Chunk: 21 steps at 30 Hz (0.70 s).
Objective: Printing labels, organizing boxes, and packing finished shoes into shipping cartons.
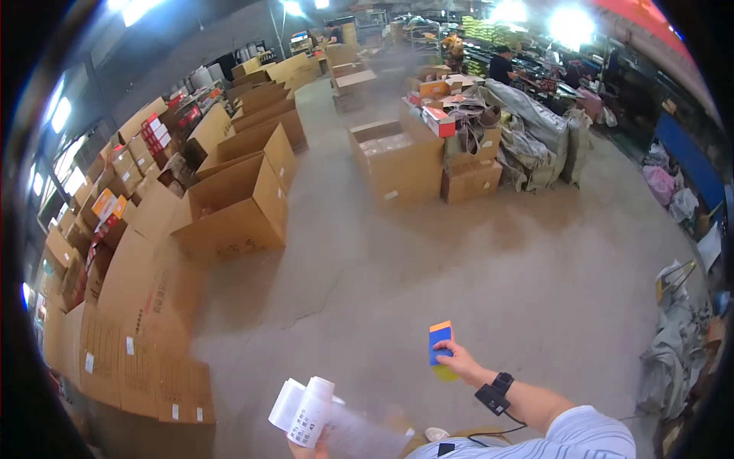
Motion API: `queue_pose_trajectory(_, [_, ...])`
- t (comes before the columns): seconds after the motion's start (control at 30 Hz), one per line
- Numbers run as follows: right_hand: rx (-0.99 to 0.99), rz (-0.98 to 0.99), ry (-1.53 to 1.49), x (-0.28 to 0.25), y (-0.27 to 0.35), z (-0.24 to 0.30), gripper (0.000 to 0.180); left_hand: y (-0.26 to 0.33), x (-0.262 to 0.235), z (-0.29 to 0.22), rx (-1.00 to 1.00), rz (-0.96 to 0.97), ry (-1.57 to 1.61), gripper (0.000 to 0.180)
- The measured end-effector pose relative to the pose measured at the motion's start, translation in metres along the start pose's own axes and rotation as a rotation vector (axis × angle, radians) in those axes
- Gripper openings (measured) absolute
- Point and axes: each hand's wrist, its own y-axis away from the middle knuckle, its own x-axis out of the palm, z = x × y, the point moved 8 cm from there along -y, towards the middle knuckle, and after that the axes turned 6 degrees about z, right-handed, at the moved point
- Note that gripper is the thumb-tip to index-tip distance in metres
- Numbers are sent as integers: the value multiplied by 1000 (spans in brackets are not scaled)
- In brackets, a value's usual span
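My right hand [460,359] holds up a small flat box [440,346] coloured orange, blue and yellow, gripped near its lower part. A black wrist device [495,393] sits on that forearm. Low in the head view, my left hand [312,446] is mostly hidden under what it grips: a white plastic bottle [311,411] with a printed label, together with white paper sheets [288,403]. Both hands hang over bare concrete floor [459,260].
Open cardboard boxes [237,206] run in a row along the left, with flattened cartons [145,359] nearer me. A stack of boxes [397,161] and grey sacks [535,138] stand ahead. People [502,65] work at the far back. Bags [673,344] lie at right.
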Motion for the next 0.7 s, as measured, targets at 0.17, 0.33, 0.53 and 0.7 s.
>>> queue_pose_trajectory(0.17, [-77,-4,145,5,-139,24,18,-194,16,-33,182,175,-80,40])
queue_pose_trajectory(0.33, [63,-213,204,-14,-243,91,15,-369,12,-55,20,-44,251,32])
queue_pose_trajectory(0.53, [2,-294,139,-21,-377,174,15,-571,80,-116,150,261,68,39])
queue_pose_trajectory(0.7, [9,-342,373,-37,-564,208,13,-753,123,-141,110,251,190,45])
